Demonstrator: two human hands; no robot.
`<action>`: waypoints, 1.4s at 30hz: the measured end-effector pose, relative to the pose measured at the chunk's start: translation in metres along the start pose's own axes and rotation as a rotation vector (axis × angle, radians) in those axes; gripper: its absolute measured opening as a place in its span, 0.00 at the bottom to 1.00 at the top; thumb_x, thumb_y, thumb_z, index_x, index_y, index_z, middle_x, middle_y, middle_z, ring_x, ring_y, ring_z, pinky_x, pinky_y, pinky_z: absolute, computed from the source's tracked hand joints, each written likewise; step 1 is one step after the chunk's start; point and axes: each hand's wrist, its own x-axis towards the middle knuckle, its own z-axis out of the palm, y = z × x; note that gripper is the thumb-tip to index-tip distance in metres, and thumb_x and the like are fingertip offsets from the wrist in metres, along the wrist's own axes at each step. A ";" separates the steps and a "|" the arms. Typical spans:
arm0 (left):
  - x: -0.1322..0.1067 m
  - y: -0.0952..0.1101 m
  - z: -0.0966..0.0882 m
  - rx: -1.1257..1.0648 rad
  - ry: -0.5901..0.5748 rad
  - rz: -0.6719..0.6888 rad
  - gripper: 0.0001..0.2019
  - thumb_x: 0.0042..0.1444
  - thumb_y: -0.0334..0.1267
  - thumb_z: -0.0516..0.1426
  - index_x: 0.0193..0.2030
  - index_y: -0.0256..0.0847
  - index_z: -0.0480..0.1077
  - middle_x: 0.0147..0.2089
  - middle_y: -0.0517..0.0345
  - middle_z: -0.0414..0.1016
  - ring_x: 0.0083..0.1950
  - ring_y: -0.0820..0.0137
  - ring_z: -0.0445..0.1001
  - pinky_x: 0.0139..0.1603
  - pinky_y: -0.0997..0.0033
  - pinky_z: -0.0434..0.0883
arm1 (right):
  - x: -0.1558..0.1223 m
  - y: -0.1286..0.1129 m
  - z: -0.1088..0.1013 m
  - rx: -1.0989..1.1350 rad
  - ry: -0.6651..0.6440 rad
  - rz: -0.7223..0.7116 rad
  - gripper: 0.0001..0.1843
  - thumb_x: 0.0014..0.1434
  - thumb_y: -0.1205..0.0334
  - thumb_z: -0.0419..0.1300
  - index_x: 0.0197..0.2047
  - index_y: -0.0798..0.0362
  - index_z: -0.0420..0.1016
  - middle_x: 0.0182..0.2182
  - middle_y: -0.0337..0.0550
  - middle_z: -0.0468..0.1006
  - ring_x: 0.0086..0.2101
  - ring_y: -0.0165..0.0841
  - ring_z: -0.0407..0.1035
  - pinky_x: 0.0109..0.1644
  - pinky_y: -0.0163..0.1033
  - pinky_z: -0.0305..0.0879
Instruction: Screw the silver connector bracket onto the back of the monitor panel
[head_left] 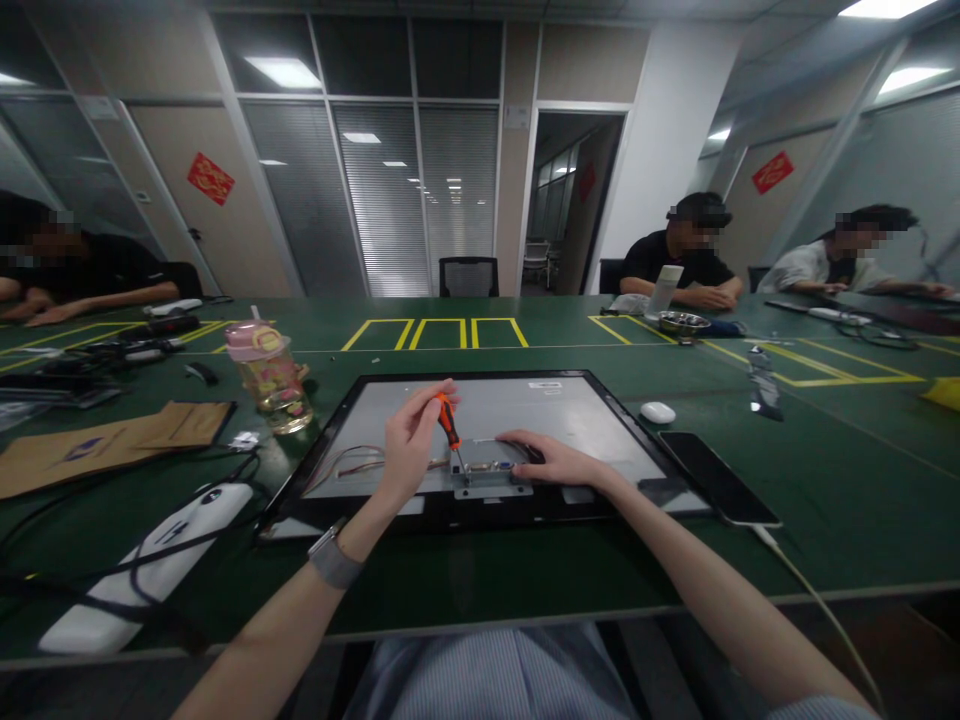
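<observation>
A flat monitor panel (592, 425) with a black frame lies face down in front of me, its grey metal back upward. My left hand (411, 435) is closed on an orange and black screwdriver (448, 420), held tilted. Its shaft points down to a small metal bracket with ports (487, 482) near the panel's front edge; whether the tip sits in a screw is too small to tell. My right hand (551, 460) grips the right side of that bracket, thumb beside the blue port, with fingers curled over the top. Thin loose wires (360, 460) run left from the bracket.
Left of the panel are a pink-lided bottle (270, 375), a brown paper bag (112, 445) and a white power strip (150, 565) with black cables. To the right lie a phone (718, 478) on a cable and a white earbud case (658, 412). Several people sit around the table.
</observation>
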 end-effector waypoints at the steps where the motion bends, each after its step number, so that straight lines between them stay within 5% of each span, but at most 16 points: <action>1: 0.000 -0.001 0.000 0.000 0.000 -0.012 0.13 0.57 0.38 0.53 0.47 0.39 0.71 0.43 0.52 0.74 0.42 0.68 0.74 0.46 0.67 0.70 | 0.000 0.000 0.000 0.002 0.001 0.005 0.31 0.56 0.51 0.58 0.61 0.52 0.57 0.58 0.49 0.63 0.55 0.42 0.59 0.60 0.48 0.53; 6: 0.001 -0.005 0.000 0.130 0.066 0.063 0.10 0.52 0.38 0.59 0.41 0.39 0.74 0.39 0.55 0.70 0.38 0.72 0.72 0.41 0.73 0.70 | 0.000 0.001 0.001 0.006 0.002 0.013 0.32 0.56 0.51 0.58 0.61 0.53 0.58 0.58 0.49 0.62 0.56 0.42 0.58 0.60 0.48 0.53; 12: 0.002 -0.002 0.001 0.021 -0.010 0.027 0.14 0.59 0.39 0.50 0.47 0.38 0.72 0.45 0.50 0.74 0.50 0.65 0.71 0.53 0.63 0.66 | 0.000 0.000 0.000 0.002 0.004 0.015 0.32 0.56 0.50 0.58 0.61 0.52 0.58 0.58 0.48 0.63 0.56 0.42 0.58 0.60 0.48 0.53; 15: 0.002 -0.002 0.000 0.000 -0.042 -0.049 0.15 0.57 0.40 0.54 0.49 0.39 0.71 0.40 0.52 0.75 0.43 0.67 0.74 0.49 0.64 0.69 | 0.000 0.001 -0.001 0.006 0.005 0.013 0.32 0.56 0.49 0.58 0.61 0.51 0.58 0.58 0.48 0.63 0.56 0.43 0.58 0.60 0.49 0.53; 20: 0.005 -0.004 -0.001 0.101 0.061 0.032 0.08 0.49 0.38 0.61 0.37 0.39 0.74 0.36 0.58 0.68 0.36 0.73 0.70 0.39 0.74 0.69 | -0.001 0.001 0.000 0.021 0.004 0.026 0.33 0.56 0.48 0.58 0.61 0.51 0.58 0.58 0.48 0.63 0.56 0.43 0.58 0.60 0.49 0.53; 26: 0.005 0.004 -0.003 0.099 0.004 0.068 0.12 0.59 0.38 0.50 0.40 0.39 0.75 0.43 0.52 0.72 0.46 0.68 0.70 0.48 0.69 0.67 | -0.001 0.001 0.000 0.018 0.005 0.027 0.33 0.56 0.50 0.58 0.61 0.51 0.58 0.59 0.48 0.62 0.56 0.43 0.58 0.61 0.49 0.53; 31: 0.003 0.001 -0.001 0.082 -0.020 0.021 0.09 0.55 0.37 0.56 0.41 0.39 0.73 0.34 0.58 0.70 0.34 0.73 0.71 0.38 0.72 0.69 | 0.000 0.001 0.001 0.016 0.010 0.029 0.32 0.55 0.50 0.58 0.61 0.51 0.58 0.58 0.48 0.63 0.56 0.43 0.58 0.60 0.50 0.53; 36: 0.006 -0.003 -0.001 0.122 0.079 0.063 0.05 0.50 0.37 0.60 0.33 0.39 0.73 0.34 0.59 0.66 0.34 0.74 0.69 0.35 0.76 0.68 | 0.000 0.003 0.002 0.012 0.016 0.025 0.32 0.55 0.50 0.58 0.61 0.52 0.58 0.58 0.49 0.63 0.56 0.42 0.58 0.61 0.49 0.53; 42: 0.006 0.004 -0.002 0.218 0.075 0.068 0.07 0.55 0.37 0.55 0.35 0.39 0.74 0.34 0.58 0.67 0.34 0.74 0.69 0.36 0.74 0.67 | -0.001 0.002 0.000 0.006 0.005 0.014 0.32 0.56 0.49 0.58 0.61 0.51 0.58 0.58 0.48 0.62 0.56 0.42 0.58 0.61 0.49 0.53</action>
